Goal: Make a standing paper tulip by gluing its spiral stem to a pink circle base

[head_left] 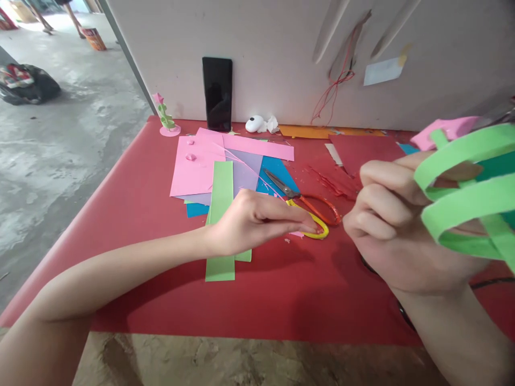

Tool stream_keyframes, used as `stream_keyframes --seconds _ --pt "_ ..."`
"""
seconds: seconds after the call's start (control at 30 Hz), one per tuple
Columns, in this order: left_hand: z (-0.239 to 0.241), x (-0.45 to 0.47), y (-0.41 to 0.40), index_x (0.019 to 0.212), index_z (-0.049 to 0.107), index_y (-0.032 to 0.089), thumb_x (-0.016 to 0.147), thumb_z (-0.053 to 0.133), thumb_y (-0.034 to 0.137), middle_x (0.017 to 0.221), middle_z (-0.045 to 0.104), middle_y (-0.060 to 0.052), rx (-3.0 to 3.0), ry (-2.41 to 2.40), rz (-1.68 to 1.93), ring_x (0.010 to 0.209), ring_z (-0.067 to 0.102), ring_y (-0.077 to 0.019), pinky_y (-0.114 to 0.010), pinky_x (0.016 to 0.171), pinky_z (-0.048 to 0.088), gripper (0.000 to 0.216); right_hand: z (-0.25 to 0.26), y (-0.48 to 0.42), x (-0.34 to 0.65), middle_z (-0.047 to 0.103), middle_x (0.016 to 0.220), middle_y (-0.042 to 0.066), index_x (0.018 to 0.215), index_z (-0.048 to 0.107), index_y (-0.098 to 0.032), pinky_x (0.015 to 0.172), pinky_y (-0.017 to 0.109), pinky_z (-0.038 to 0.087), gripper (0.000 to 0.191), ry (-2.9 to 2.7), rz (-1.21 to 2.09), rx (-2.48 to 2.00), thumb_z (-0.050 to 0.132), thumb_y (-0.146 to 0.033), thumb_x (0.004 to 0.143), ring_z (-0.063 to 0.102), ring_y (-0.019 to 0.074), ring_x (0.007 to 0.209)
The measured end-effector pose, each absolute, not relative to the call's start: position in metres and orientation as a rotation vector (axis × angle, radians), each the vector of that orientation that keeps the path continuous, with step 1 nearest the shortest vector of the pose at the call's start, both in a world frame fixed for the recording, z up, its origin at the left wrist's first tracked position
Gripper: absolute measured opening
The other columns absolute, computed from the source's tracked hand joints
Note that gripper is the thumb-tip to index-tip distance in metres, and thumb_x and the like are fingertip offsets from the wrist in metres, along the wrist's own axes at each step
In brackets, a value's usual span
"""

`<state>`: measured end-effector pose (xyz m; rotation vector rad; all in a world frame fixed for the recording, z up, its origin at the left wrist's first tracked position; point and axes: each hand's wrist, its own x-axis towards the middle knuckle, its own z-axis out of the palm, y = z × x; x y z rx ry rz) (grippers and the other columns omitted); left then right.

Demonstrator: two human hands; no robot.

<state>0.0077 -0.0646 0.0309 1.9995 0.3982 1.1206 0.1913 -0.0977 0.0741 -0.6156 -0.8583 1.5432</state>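
My right hand (396, 214) is raised at the right, its fingers curled round a paper flower with looped green paper strips (475, 212) and a folded pink paper top (446, 131). My left hand (269, 220) reaches over the table with thumb and fingers pinched together. Its fingertips overlap the yellow handle of the scissors (308, 198); I cannot tell whether they touch it or hold something small. The scissors lie with blades slightly parted, one handle orange, one yellow. Green paper strips (220, 268) lie beneath my left wrist.
Pink paper sheets (179, 179), lilac and blue sheets are stacked behind the strips. A small finished paper flower (169, 126) stands at the back left. A phone (218, 94) leans on the wall beside a white case (254, 124). Red string (328, 179) lies on the red table (140, 214).
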Motion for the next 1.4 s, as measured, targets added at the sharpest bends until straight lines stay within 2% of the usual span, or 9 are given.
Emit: stream_keyframes --seconds 0.2,0.43,0.8,0.97,1.1,1.17,1.23,1.3,1.4 --pt "0.025 0.011 -0.049 0.087 0.076 0.018 0.085 0.062 0.023 0.084 0.077 -0.003 1.779 0.622 0.984 0.059 0.063 -0.0058 -0.016 0.055 0.051 0.015 0.077 -0.096 0.204 0.040 0.065 -0.006 0.064 0.054 -0.021 0.035 0.018 0.019 0.020 -0.796 1.536 -0.552 0.071 -0.013 0.073 0.032 0.0014 0.047" --pt "0.022 0.009 -0.038 0.105 0.070 0.014 0.086 0.061 0.021 0.103 0.076 -0.005 1.342 0.658 0.808 0.095 0.072 -0.0115 -0.020 0.086 0.058 0.022 0.075 -0.092 0.204 0.029 0.064 -0.004 0.058 0.046 -0.017 0.037 0.022 0.024 0.025 -0.806 1.419 -0.610 0.060 0.001 0.066 0.030 0.0025 0.047" --pt "0.021 0.003 -0.023 0.057 0.063 0.013 0.059 0.082 0.043 0.053 0.064 0.000 1.684 1.042 0.982 0.045 0.054 -0.0066 -0.022 0.046 0.042 0.036 0.079 -0.089 0.192 0.025 0.066 -0.003 0.064 0.051 -0.018 0.041 0.020 0.013 0.030 -0.858 1.313 -0.813 0.078 -0.011 0.051 0.024 0.0011 0.050" --pt "0.019 -0.004 -0.011 0.041 0.052 0.017 0.086 0.053 0.050 0.047 0.057 0.000 2.073 1.180 1.018 0.052 0.052 -0.0081 -0.030 0.073 0.050 0.056 0.068 -0.086 0.191 0.025 0.064 -0.004 0.067 0.045 -0.018 0.043 0.022 0.019 0.032 -0.884 1.298 -0.881 0.076 -0.017 0.059 0.027 0.0035 0.051" --pt "0.018 -0.011 -0.002 0.084 0.072 0.016 0.086 0.054 0.032 0.048 0.054 0.004 2.008 1.221 0.982 0.044 0.045 -0.0066 -0.025 0.056 0.047 0.024 0.060 -0.082 0.188 0.026 0.058 -0.006 0.060 0.035 -0.017 0.043 0.022 0.021 0.044 -0.941 1.190 -1.015 0.078 -0.028 0.061 0.027 0.0019 0.047" --pt "0.017 -0.013 0.001 0.123 0.059 0.018 0.079 0.058 0.019 0.079 0.068 -0.001 1.946 1.184 0.999 0.049 0.052 -0.0060 -0.022 0.049 0.046 0.044 0.058 -0.081 0.186 0.025 0.053 -0.007 0.058 0.032 -0.017 0.043 0.021 0.020 0.046 -0.969 1.127 -1.034 0.077 -0.025 0.061 0.027 0.0011 0.044" --pt "0.017 -0.013 0.002 0.133 0.050 0.020 0.073 0.062 0.012 0.123 0.061 -0.010 1.981 1.117 1.041 0.076 0.065 -0.0096 -0.021 0.060 0.053 0.062 0.058 -0.082 0.184 0.029 0.050 -0.008 0.059 0.037 -0.017 0.044 0.020 0.021 0.039 -0.977 1.075 -1.046 0.076 -0.021 0.061 0.028 0.0009 0.044" --pt "0.018 -0.012 0.000 0.114 0.064 0.018 0.073 0.065 0.017 0.129 0.059 -0.010 2.066 1.073 1.067 0.099 0.064 -0.0147 -0.027 0.085 0.056 0.041 0.058 -0.084 0.184 0.032 0.049 -0.008 0.060 0.042 -0.017 0.045 0.019 0.023 0.032 -0.981 1.028 -1.057 0.074 -0.020 0.061 0.030 0.0009 0.044" --pt "0.020 -0.009 -0.005 0.075 0.071 0.015 0.081 0.060 0.029 0.085 0.073 -0.004 2.063 1.075 1.001 0.087 0.067 -0.0143 -0.037 0.102 0.049 0.018 0.058 -0.086 0.182 0.035 0.049 -0.008 0.060 0.045 -0.017 0.045 0.019 0.023 0.029 -0.990 0.996 -1.061 0.073 -0.020 0.060 0.031 0.0011 0.044"
